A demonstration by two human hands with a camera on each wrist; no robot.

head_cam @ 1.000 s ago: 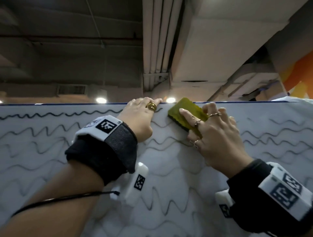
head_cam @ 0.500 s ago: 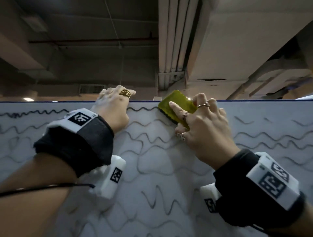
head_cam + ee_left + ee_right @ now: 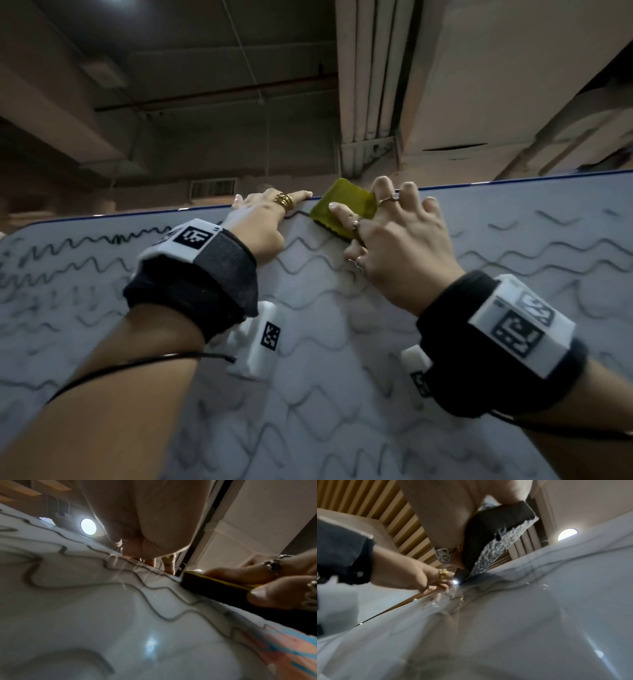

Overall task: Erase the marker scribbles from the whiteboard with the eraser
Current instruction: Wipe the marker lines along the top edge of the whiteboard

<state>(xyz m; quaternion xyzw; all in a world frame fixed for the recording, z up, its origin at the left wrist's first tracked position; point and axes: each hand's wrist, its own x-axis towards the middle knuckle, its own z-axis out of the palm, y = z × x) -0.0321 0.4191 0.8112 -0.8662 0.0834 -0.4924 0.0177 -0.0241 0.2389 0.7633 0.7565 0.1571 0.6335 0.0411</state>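
Note:
The whiteboard (image 3: pixel 329 387) fills the lower half of the head view, covered in wavy black scribbles; the line at the top left (image 3: pixel 102 240) is dark, while those in the middle are faded and smeared. My right hand (image 3: pixel 394 246) grips a yellow-green eraser (image 3: pixel 342 205) at the board's top edge, index finger laid along its back. In the right wrist view the eraser's grey felt (image 3: pixel 496 545) is tilted, only its lower edge touching the board (image 3: pixel 539 615). My left hand (image 3: pixel 263 219) is just left of the eraser, its fingers hooked over the board's top edge.
The board's thin blue rim (image 3: pixel 513 178) runs along its top. Above it are ceiling beams and a bundle of pipes (image 3: pixel 366 85). A round ceiling lamp (image 3: pixel 88 526) shines past the edge. Scribbles continue to the right (image 3: pixel 548 250) and below my wrists.
Both hands have slid a little to the left along the top edge, and the eraser now sticks up higher above the rim. The head view has tilted.

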